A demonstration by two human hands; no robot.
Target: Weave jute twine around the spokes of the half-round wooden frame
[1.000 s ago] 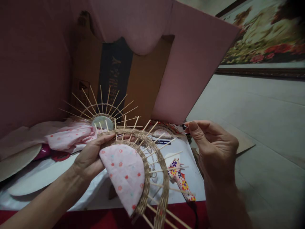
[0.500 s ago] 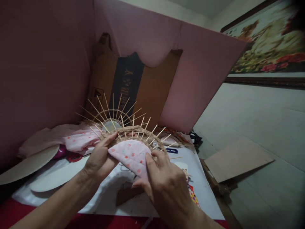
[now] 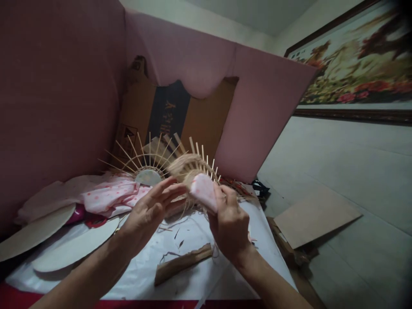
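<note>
**Woven sunburst piece held edge-on above a covered table**

Background: pink panels (image 3: 64, 86) standing behind and to both sides of the work surface, with a brown cardboard box (image 3: 202, 120) in the gap between them; a framed floral picture (image 3: 354, 64) is seen on the wall at right; the table (image 3: 199, 240) is covered in white. The woven sunburst piece (image 3: 188, 165), ringed with wooden skewers, is held in the air over the middle of the table, tilted so that it is seen nearly edge-on and blurred; its pink fabric pad (image 3: 203, 192) is turned toward the right hand (image 3: 230, 219), whose thumb and fingers are clamped on the padded edge. The left hand (image 3: 151, 210) is stretched out with fingers nearly straight and side by side, their tips laid against the lower rim, not curled round it. A second sunburst frame (image 3: 146, 171) with a round mirror stands just behind; a pink spotted cloth (image 3: 109, 195) lies to its left, two white oval boards (image 3: 74, 244) lie nearer the table edge; a torn cardboard strip (image 3: 183, 264) rests below the hands; a flat cardboard sheet (image 3: 315, 214) lies on the floor at right
</note>
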